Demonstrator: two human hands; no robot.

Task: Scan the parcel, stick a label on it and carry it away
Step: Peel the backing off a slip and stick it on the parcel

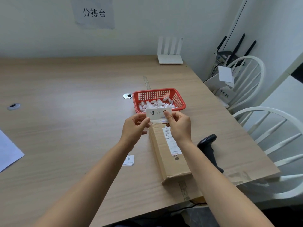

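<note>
A long brown cardboard parcel lies on the wooden table, with a white shipping slip on its top face. Above its far end I hold a small white label printed with black characters. My left hand pinches the label's left edge and my right hand pinches its right edge. A black handheld scanner lies on the table just right of the parcel, partly behind my right forearm.
A red plastic basket with several white paper scraps stands just beyond my hands. A small stack of labels lies left of the parcel. A white router sits at the table's back. White chairs stand to the right.
</note>
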